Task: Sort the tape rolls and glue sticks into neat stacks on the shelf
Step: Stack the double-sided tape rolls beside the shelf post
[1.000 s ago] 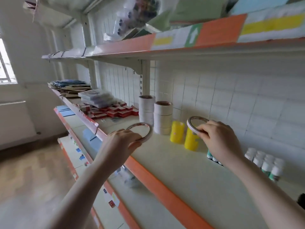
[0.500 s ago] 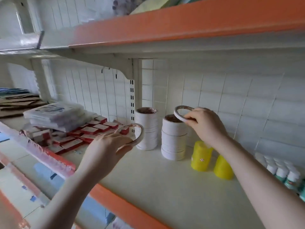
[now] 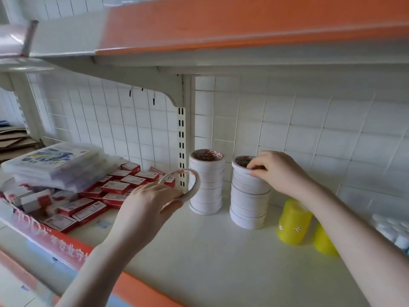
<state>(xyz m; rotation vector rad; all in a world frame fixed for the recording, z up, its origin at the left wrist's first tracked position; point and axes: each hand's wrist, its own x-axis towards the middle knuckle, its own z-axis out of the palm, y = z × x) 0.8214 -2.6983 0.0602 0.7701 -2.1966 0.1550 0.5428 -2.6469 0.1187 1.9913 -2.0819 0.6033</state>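
Right hand (image 3: 280,171): thumb and fingertips pinch the thin white tape roll with red-printed core (image 3: 242,166) lying on top of the right-hand stack of white tape rolls (image 3: 249,196), the landmark here. To seat this roll well, its rim should likely be aligned flush with the rolls beneath before the pinch is let go, pressing lightly so the tall column is not nudged sideways.

Left hand (image 3: 148,200): fingers curl round a second thin white tape ring (image 3: 188,185), held tilted on edge, left of the landmark and just in front of the left-hand stack of white tape rolls (image 3: 207,182). It must be turned flat before stacking.

2 yellow plastic cylinders (image 3: 294,222) stand right of the landmark on the cream shelf board (image 3: 210,262); small red-and-white boxes (image 3: 115,187) lie far left.
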